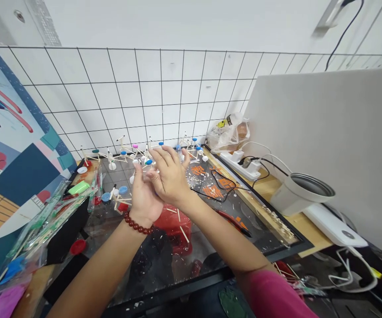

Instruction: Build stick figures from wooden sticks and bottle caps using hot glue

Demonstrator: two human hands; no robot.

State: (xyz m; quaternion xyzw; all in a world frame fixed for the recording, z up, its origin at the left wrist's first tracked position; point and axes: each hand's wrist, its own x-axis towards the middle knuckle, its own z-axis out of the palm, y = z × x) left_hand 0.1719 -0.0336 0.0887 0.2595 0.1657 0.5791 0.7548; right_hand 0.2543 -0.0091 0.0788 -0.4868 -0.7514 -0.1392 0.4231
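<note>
My left hand [145, 199], with a beaded bracelet [138, 224] on the wrist, is turned palm up over the dark glossy tabletop [147, 269]. My right hand [171, 176] lies across it, fingers stretched out, so the two palms face each other closely. Whatever may be between the palms is hidden. Behind the hands stand models made of pale sticks joined with small coloured lumps, among them a blue lump [149, 162] and a pink lump [135, 146]. Left of my left hand is a stick piece with a red lump [122, 206].
Orange bits [213, 191] and white crumbs lie to the right, with a black cable and red-handled pliers [233, 222]. A power strip [240, 165] and a grey bucket [301, 194] stand beyond the frame. Plastic packets [56, 216] and a red lid [78, 247] are at left.
</note>
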